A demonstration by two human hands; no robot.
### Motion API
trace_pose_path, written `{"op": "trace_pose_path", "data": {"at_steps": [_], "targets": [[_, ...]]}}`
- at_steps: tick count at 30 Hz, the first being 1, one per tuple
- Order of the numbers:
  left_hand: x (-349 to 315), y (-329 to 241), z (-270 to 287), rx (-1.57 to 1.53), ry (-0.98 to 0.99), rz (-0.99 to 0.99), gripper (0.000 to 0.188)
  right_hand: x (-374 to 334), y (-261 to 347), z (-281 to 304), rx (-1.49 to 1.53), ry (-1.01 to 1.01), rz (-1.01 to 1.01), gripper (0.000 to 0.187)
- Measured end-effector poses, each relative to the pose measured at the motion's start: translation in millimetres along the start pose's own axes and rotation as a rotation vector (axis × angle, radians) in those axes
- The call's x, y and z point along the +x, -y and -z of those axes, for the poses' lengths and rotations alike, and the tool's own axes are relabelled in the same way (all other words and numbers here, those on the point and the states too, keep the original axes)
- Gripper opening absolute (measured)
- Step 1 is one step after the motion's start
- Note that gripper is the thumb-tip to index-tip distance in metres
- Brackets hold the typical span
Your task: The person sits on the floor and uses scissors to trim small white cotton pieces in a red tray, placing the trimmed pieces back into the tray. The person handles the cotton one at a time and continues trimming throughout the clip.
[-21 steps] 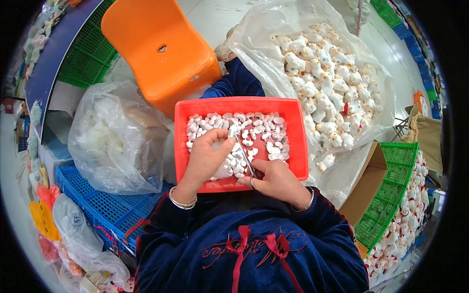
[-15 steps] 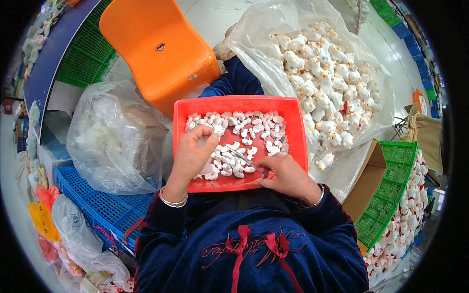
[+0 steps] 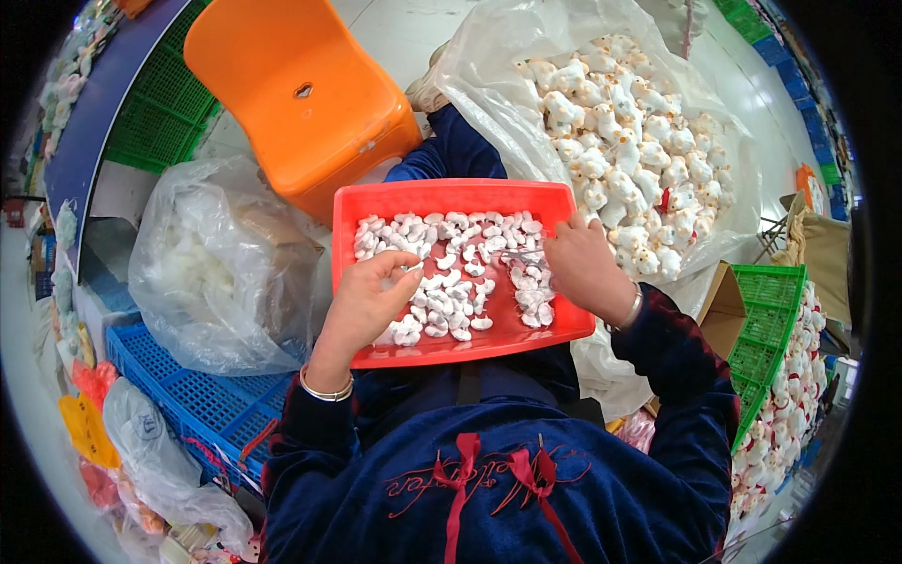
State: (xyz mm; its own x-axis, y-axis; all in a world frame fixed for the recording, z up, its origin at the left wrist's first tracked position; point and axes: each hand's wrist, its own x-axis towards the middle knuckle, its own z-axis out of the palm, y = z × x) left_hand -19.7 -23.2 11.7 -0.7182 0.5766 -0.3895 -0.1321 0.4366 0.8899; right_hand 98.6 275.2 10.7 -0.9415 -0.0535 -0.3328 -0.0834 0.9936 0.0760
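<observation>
A red plastic tray (image 3: pixel 451 354) rests on my lap, with many small curved white pieces (image 3: pixel 442 305) spread over its floor. Over its left side, my left hand (image 3: pixel 368 299) pinches a small white piece (image 3: pixel 413 268) between thumb and fingertips, mostly covered by them. My right hand (image 3: pixel 590 258) is closed at the tray's right side, around the handle end of a slim metal scissors-like tool (image 3: pixel 515 254). The tool points left over the pieces; whether it is scissors or forceps I cannot tell.
Beyond the tray stands an orange plastic chair (image 3: pixel 291 103). A clear bag of white stuffed toys (image 3: pixel 625 150) lies at the far right, and a bag of white fluff (image 3: pixel 193 268) at the left. Blue (image 3: pixel 193 399) and green (image 3: pixel 772 338) crates flank me.
My right hand has moved right and away from me with the metal tool, from the tray's near edge to its right side. My left hand has shifted slightly nearer, still pinching.
</observation>
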Motion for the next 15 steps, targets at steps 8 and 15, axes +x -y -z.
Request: {"op": "trace_pose_path", "data": {"at_steps": [8, 15], "targets": [[-10, -3, 0, -0.038, 0.044, 0.044, 0.028, -8, -11, 24, 0.26, 0.042, -0.017, 0.015], [-9, 11, -40, -0.304, 0.02, -0.037, 0.033, -43, 15, 65, 0.509, -0.085, 0.07, 0.025]]}}
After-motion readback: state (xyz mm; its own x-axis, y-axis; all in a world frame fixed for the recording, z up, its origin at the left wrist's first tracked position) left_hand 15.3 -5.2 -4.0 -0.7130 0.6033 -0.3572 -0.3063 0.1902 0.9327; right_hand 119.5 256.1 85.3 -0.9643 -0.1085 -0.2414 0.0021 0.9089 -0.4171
